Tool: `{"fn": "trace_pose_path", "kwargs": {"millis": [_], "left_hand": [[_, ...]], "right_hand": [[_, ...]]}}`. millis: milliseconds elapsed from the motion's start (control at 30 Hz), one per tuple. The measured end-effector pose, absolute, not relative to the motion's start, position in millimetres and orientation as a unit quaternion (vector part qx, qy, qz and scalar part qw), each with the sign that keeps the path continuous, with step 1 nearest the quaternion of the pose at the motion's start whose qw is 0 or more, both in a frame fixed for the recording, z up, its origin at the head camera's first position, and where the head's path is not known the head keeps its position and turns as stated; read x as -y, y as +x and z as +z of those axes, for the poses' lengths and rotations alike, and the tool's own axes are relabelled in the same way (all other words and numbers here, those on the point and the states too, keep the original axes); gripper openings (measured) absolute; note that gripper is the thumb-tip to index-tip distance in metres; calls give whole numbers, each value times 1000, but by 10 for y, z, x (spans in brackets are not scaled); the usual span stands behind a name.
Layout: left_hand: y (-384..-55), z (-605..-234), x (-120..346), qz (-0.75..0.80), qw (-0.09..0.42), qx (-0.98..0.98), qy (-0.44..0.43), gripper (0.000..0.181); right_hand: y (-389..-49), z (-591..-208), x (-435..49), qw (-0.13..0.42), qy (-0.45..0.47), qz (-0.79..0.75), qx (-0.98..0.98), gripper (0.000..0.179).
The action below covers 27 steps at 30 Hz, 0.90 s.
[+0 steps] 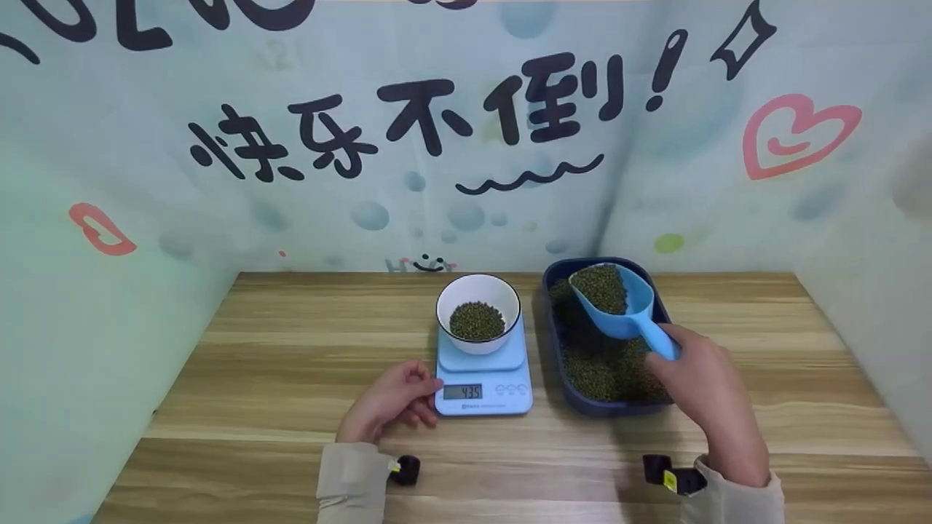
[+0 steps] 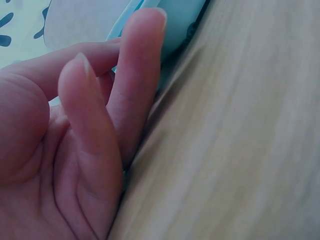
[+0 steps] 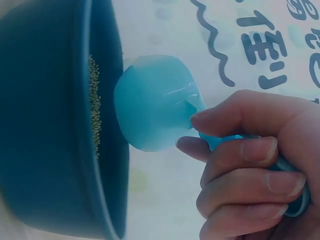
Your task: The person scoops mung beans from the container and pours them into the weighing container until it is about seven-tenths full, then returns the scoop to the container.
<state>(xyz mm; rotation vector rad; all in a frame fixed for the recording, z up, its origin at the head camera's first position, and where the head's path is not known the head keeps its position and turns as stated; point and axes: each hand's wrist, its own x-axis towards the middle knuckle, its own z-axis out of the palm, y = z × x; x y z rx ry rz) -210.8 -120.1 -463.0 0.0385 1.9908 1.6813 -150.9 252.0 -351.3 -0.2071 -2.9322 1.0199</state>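
A light blue kitchen scale (image 1: 484, 397) lies on the table, its display showing digits that look like 435. On its platform stands a white bowl (image 1: 478, 285) with a dark rim, holding a small heap of green beans (image 1: 477, 321), likely mung beans. My left hand (image 1: 397, 397) pinches the scale's left edge beside the display, its other fingers loosely bent near the wood. My right hand (image 1: 703, 378) grips the handle of a blue scoop (image 1: 641, 291), heaped with the same beans. The scoop is raised over a dark blue tub (image 1: 571, 397) of beans. In the right wrist view the scoop's underside (image 3: 155, 105) appears beside the tub's rim.
The tub stands just right of the scale, with a narrow gap between them. A printed cloth (image 1: 328, 218) with dark lettering hangs behind the wooden table (image 1: 291, 349), and pale walls flank both sides. Small black devices (image 1: 405, 470) sit at both wrists.
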Motion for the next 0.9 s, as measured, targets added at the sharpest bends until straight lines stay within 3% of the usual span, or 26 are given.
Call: {"fn": "trace_pose_path", "kwargs": {"millis": [533,900], "left_hand": [[-2114,-4651,1198,625,263,-735,15,26],[-2104,-4637,1193,623,263,-736,22,27]], "right_hand": [[-1432,-3411,-2501,100,-69,325,938,40],[-1392,-3359,-2468,109,-75,346,929,43]]}}
